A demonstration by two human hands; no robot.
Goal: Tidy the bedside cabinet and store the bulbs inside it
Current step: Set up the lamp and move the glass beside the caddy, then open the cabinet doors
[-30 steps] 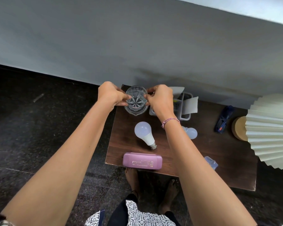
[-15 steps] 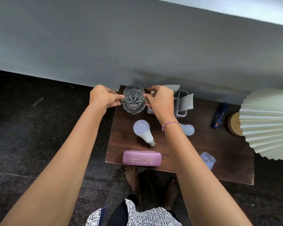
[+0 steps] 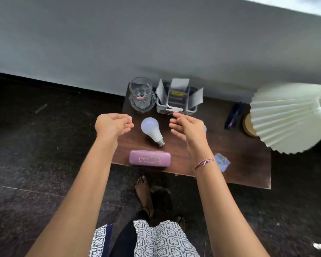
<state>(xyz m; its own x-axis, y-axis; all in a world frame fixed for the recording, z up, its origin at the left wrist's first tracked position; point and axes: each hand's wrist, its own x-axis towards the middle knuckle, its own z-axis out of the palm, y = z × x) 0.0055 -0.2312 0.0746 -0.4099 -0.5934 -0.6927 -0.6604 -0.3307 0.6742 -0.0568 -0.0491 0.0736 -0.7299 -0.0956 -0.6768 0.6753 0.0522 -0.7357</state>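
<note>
Nearest of all, a patterned garment [image 3: 161, 238] and a bare foot [image 3: 143, 190] are showing over the dark floor [image 3: 35, 164]. On the near side of the fingers, a purple case [image 3: 149, 158] is lying along the front edge of the dark wooden surface [image 3: 245, 160], below the gap between the two hands. A small clear packet [image 3: 221, 161] is sitting near the same edge, just right of the right wrist, which is wearing a pink thread bracelet [image 3: 205, 162].

The left hand [image 3: 112, 125] is hovering over the surface's left edge, its fingers [image 3: 127, 125] loosely curled and holding nothing. The right hand [image 3: 188, 127] is hovering opposite it, its fingers [image 3: 174, 125] relaxed and half spread, also holding nothing. Between the two sets of fingertips, apart from both, a white bulb [image 3: 151, 129] is lying on its side, its metal base pointing towards the purple case. A sliver of a second bulb [image 3: 205, 128] is peeking out at the right hand's outer edge, the rest being hidden.

Beyond the left fingers, a clear glass [image 3: 141, 95] is standing upright at the back left corner. Just beside it, past the right fingertips, a grey box [image 3: 176, 101] is standing with its paper flaps open; whether the index fingertip is touching it cannot be told. Well right of the right fingers, a dark blue object [image 3: 233, 115] is lying near a round wooden lamp base [image 3: 248, 125], which a pleated cream shade [image 3: 289, 115] is partly covering. A grey wall [image 3: 156, 43] is rising behind everything.
</note>
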